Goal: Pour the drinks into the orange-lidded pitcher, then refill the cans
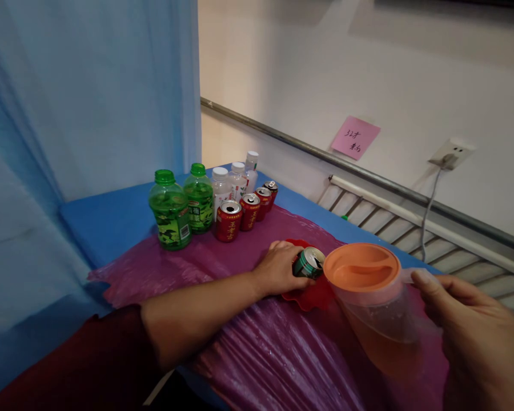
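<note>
The work with the green can (309, 263) and the lidded pitcher (363, 267) looks partway through: both are in hand, brought together over the purple sheet (205, 260), and neither is set down. The left hand (280, 268) curls around the can, fingers on the far side and thumb on the near side, holding it tilted to the right above the red dish (310, 299); whether can and dish touch is unclear. The right hand (466, 319) grips the pitcher by its handle, with its orange lid just beside the can's top. The can is already open, and amber liquid remains in the pitcher, but no stream shows between them, and how full the can is cannot be told. Farther left, the red cans (228, 224) stand in a row, the nearest one open, beside capped green bottles (170, 222) and white-capped bottles (221, 189), all out of the hands.
</note>
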Available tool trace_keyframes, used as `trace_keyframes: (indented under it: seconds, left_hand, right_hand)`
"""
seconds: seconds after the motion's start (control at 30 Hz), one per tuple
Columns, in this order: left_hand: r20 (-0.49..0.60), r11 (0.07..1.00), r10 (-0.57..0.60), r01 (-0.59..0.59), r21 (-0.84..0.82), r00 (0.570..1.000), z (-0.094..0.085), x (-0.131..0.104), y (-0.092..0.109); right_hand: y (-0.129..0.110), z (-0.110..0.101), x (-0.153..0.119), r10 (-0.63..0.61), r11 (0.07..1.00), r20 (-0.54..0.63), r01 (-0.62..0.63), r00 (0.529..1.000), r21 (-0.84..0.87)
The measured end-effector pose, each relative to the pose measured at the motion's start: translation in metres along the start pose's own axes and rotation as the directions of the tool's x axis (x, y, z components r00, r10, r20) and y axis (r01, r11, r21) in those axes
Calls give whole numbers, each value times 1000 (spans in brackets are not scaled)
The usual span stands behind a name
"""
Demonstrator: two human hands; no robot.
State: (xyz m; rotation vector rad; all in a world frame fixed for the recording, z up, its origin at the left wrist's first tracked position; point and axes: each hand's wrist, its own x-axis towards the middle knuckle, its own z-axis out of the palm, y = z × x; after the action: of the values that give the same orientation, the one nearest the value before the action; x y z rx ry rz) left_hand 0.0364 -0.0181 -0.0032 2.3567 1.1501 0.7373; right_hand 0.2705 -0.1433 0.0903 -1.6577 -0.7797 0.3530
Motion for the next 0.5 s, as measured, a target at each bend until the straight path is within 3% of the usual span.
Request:
trace_keyframes:
  seconds: [0.5]
  left_hand:
    - [-13, 1000, 8, -9, -8, 1000, -1, 0, 1]
  right_hand:
    - [2, -1, 1, -6, 1000, 4, 6, 1000, -26]
